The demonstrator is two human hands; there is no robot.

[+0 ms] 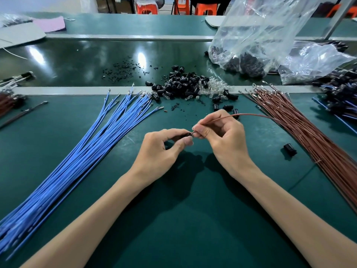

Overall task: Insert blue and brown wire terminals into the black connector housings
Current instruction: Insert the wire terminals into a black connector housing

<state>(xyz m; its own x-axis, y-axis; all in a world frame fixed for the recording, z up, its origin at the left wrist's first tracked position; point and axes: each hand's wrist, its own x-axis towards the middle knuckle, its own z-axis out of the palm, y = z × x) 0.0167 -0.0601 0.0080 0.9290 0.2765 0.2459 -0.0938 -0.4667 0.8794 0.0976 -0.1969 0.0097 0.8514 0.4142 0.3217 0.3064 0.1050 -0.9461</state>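
Note:
My left hand (164, 147) pinches a small black connector housing (186, 134) between thumb and fingers, mostly hidden by them. My right hand (222, 136) pinches the end of a brown wire (241, 114), its tip right at the housing; the terminal is hidden. That wire arcs right into the brown wire bundle (309, 136). A fan of blue wires (92, 144) lies on the left. A pile of black housings (179, 84) sits at the far edge of the green mat (173, 219).
A single black housing (289, 148) lies beside the brown bundle. Clear plastic bags (260, 35) with black parts stand at the back right. Finished blue and brown assemblies (340, 97) are heaped at the right edge. Small clear bulbs (212, 88) and black crumbs (123, 69) lie near the pile.

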